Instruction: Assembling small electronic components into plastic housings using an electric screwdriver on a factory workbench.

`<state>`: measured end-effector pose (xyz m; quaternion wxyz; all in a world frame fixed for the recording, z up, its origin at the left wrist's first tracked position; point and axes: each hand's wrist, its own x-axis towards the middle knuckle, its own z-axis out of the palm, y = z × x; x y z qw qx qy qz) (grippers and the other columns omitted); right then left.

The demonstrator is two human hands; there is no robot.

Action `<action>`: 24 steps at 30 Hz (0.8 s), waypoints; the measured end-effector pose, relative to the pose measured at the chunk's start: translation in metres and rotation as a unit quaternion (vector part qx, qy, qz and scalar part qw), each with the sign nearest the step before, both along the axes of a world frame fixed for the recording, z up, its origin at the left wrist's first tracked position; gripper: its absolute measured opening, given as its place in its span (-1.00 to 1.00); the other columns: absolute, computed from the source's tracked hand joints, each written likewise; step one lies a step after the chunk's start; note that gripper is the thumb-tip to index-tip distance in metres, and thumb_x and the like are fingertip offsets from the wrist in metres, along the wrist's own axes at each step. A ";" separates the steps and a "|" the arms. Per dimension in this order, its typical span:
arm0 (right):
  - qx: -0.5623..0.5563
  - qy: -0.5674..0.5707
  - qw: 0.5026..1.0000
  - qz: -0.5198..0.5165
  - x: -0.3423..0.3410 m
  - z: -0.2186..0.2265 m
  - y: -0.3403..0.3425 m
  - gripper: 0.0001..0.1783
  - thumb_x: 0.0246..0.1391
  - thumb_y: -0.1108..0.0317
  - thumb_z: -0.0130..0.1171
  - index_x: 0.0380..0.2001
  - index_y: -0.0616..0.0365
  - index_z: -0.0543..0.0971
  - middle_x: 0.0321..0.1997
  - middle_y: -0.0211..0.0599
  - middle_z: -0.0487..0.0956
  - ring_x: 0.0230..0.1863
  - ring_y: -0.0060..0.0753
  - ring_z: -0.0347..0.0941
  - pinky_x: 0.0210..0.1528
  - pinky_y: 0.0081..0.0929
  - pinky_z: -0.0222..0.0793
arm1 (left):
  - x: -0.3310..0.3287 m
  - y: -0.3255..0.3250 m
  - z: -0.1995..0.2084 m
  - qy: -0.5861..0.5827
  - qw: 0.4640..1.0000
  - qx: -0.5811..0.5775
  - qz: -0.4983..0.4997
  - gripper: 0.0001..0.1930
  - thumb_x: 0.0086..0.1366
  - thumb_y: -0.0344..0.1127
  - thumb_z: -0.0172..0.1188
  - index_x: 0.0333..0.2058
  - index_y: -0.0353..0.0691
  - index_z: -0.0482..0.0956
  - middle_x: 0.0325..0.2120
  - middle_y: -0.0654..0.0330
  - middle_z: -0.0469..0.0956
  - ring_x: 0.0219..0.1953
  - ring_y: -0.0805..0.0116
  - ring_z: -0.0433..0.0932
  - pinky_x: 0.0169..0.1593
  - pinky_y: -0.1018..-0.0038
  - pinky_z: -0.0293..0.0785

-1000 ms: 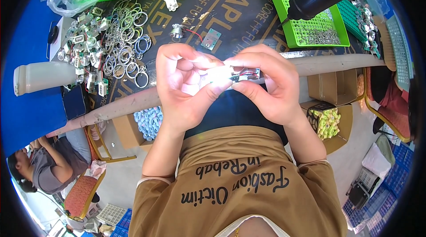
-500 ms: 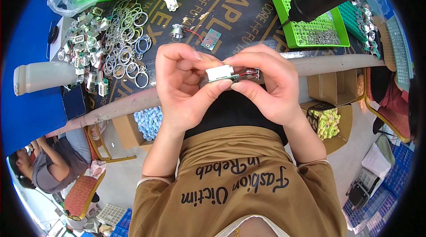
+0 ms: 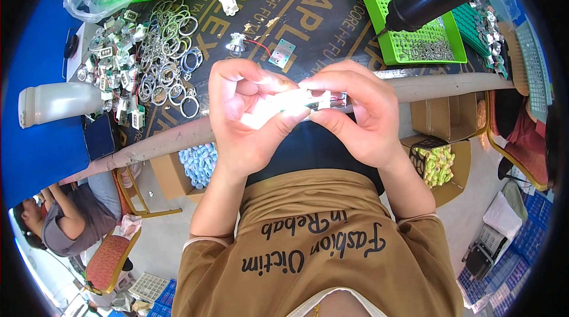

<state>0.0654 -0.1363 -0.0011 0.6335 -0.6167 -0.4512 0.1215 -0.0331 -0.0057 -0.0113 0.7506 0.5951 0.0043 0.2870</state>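
A small white LED light module (image 3: pixel 303 102) with a green circuit board edge is pinched in front of my body. Bright light glares from it and washes out its left part. My left hand (image 3: pixel 240 130) grips it between thumb and fingers; the lit palm is overexposed. From the other side my right hand (image 3: pixel 364 106) pinches the module's wired end, where a shiny part (image 3: pixel 338 100) shows between the fingers. Beyond the hands, a silvery reflector (image 3: pixel 236 43) joins by a red wire to a loose green circuit board (image 3: pixel 283 53). A white plastic piece (image 3: pixel 228 4) lies farther away.
Left lie piles of circuit modules (image 3: pixel 112 68) and key rings (image 3: pixel 172 50), beside a white bottle (image 3: pixel 59 105). A green tray (image 3: pixel 388 38) of screws stands right, below a black-and-orange electric screwdriver (image 3: pixel 427 0). Boxes hold blue (image 3: pixel 198 164) and yellow-green pieces (image 3: pixel 435 164). Another person (image 3: pixel 77 222) sits left.
The module between my hands has lit up, flooding my left palm with white light. Both hands stay in nearly the same place.
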 end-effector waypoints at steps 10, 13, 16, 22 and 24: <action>0.000 0.020 1.000 0.003 -0.001 0.001 0.002 -0.72 -0.24 0.58 0.21 -0.33 0.21 0.53 -0.41 -0.30 0.49 -0.42 -0.48 0.43 -0.38 -0.62 0.36 | 0.000 0.003 0.002 0.008 1.000 0.017 -0.014 -0.53 -0.03 -0.67 0.18 -0.23 -0.23 0.11 -0.39 0.06 0.46 -0.28 0.34 0.50 -0.20 0.52 0.46; -0.035 0.052 0.997 0.039 0.005 0.008 -0.001 -0.75 -0.20 0.57 0.19 -0.33 0.22 0.52 -0.42 -0.32 0.48 -0.40 -0.52 0.42 -0.36 -0.64 0.34 | 0.000 0.000 0.010 0.038 0.997 -0.063 -0.027 -0.51 -0.04 -0.69 0.18 -0.20 -0.25 0.11 -0.41 0.03 0.48 -0.31 0.31 0.53 -0.22 0.50 0.50; -0.036 0.110 0.987 0.111 0.020 0.009 -0.004 -0.81 -0.07 0.52 0.13 -0.30 0.26 0.49 -0.44 -0.39 0.46 -0.40 -0.63 0.37 -0.37 -0.70 0.30 | 0.002 0.004 0.021 0.134 0.985 -0.098 -0.042 -0.47 -0.05 -0.70 0.19 -0.16 -0.27 0.10 -0.43 0.02 0.51 -0.33 0.30 0.55 -0.25 0.50 0.53; -0.094 0.195 0.966 0.142 0.022 0.027 -0.001 -0.85 -0.04 0.53 0.10 -0.33 0.28 0.47 -0.45 -0.46 0.45 -0.41 -0.71 0.34 -0.37 -0.74 0.30 | 0.008 0.013 0.051 0.236 0.969 -0.026 -0.071 -0.41 -0.07 -0.66 0.22 -0.06 -0.31 0.15 -0.45 0.04 0.52 -0.39 0.35 0.56 -0.31 0.54 0.53; -0.113 0.197 0.964 0.139 0.022 0.030 0.000 -0.85 -0.04 0.55 0.09 -0.32 0.28 0.46 -0.44 -0.46 0.45 -0.41 -0.72 0.34 -0.37 -0.74 0.30 | 0.012 0.016 0.057 0.254 0.963 0.011 -0.086 -0.39 -0.08 -0.65 0.23 -0.04 -0.32 0.16 -0.46 0.04 0.53 -0.42 0.36 0.56 -0.33 0.55 0.53</action>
